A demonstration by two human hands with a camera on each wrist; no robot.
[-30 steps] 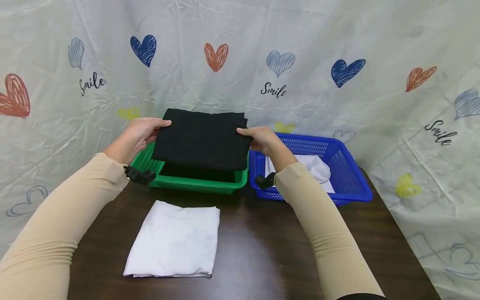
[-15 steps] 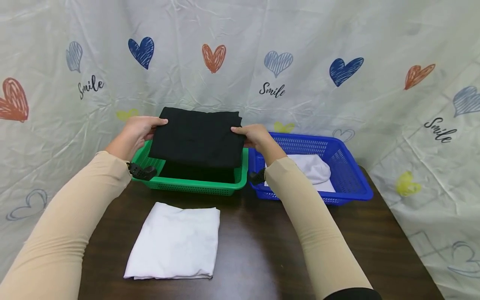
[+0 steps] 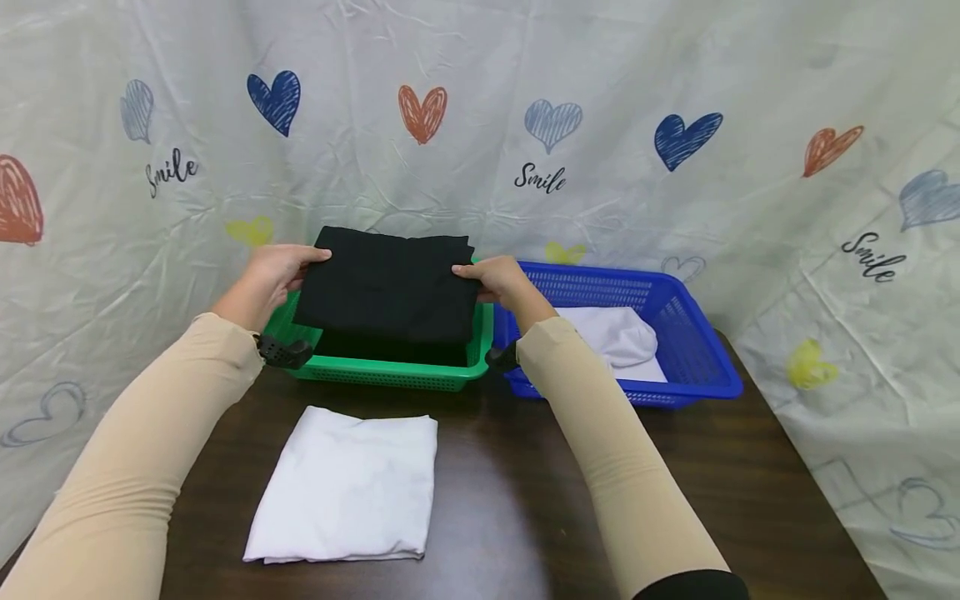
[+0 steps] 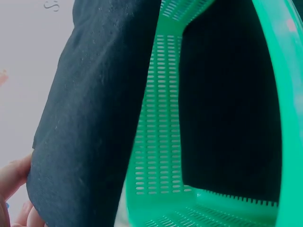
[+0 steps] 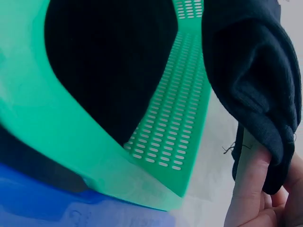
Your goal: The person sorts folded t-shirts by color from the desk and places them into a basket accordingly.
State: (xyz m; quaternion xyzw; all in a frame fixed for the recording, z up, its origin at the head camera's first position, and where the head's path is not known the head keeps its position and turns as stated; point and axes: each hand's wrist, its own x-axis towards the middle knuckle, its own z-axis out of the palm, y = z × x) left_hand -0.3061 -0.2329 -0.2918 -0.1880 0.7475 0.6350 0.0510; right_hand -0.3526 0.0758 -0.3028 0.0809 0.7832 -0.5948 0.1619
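A folded black cloth [image 3: 390,287] is held up over the green basket [image 3: 390,372] in the head view. My left hand [image 3: 273,271] pinches its left edge, thumb on top. At the opposite edge, my right hand [image 3: 498,282] grips it between thumb and fingers. The right wrist view shows the cloth's folded layers [image 5: 255,80] between the fingers, with a loose thread hanging. Below, another black cloth [image 4: 229,104] lies inside the basket.
A folded white cloth [image 3: 348,487] lies on the dark wooden table [image 3: 540,508] in front of the green basket. To the right stands a blue basket [image 3: 693,333] holding white cloth [image 3: 615,333]. A curtain printed with hearts hangs behind.
Both hands have shifted slightly left with the black cloth, and lowered a little toward the green basket in the last half second. The white cloth and the baskets have stayed in place.
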